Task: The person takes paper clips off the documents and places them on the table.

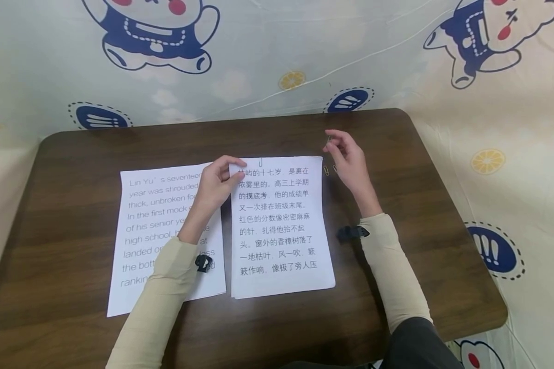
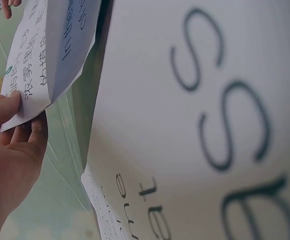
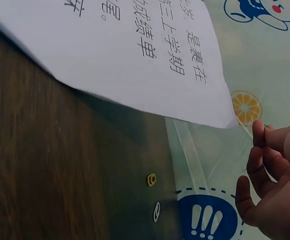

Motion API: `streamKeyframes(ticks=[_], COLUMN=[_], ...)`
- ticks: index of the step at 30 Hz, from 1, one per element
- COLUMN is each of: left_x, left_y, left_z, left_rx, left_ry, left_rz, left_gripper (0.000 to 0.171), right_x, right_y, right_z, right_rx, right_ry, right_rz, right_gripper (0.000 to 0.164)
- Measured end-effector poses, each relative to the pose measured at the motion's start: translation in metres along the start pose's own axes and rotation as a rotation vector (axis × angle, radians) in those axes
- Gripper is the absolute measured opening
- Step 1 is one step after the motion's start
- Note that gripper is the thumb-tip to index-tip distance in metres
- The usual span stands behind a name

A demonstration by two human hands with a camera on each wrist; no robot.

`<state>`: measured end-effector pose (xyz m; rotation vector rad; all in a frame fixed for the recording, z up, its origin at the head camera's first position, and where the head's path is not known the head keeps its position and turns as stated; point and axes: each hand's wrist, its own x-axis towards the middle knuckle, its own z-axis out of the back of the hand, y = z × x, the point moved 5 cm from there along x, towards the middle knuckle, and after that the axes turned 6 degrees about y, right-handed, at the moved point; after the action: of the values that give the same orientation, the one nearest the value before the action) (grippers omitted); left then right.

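Note:
My left hand (image 1: 219, 182) pinches the top left corner of a stack of printed sheets (image 1: 281, 230) with Chinese text, thumb on top and fingers beneath. That corner is raised in the left wrist view, where English print shows on a sheet behind. A green paper clip (image 2: 8, 70) sits on the stack's top edge. Beyond the stack's top right corner, my right hand (image 1: 351, 161) pinches a small paper clip (image 1: 329, 139) between thumb and index finger, mostly covered by the fingertips. Below that hand, a yellow paper clip (image 3: 151, 180) and a white paper clip (image 3: 156, 212) lie on the table.
Another sheet with English text (image 1: 140, 225) lies to the left, partly under my left forearm. Everything rests on a dark brown wooden table (image 1: 64, 205) with rounded corners. A patterned cloth (image 1: 258, 56) hangs behind the far edge and along the right side.

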<state>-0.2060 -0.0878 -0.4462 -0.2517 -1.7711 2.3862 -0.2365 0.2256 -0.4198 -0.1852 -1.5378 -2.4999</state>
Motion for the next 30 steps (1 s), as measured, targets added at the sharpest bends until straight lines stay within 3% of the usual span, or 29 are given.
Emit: streamKeyframes(ticks=[15,30], left_x=[0.0,0.0], left_y=[-0.001,-0.002], left_z=[0.0,-0.002], left_rx=[0.016,0.015], left_ry=[-0.017,-0.016], left_rz=[0.005,0.024], left_gripper=[0.024,0.024], right_x=[-0.006,-0.016], right_y=[-0.024,-0.045], right_z=[0.028,0.041], right_rx=[-0.135,-0.281], right_ry=[0.026,0.17], right_rz=[-0.183,-0.298], right_gripper=[0.031,0.03])
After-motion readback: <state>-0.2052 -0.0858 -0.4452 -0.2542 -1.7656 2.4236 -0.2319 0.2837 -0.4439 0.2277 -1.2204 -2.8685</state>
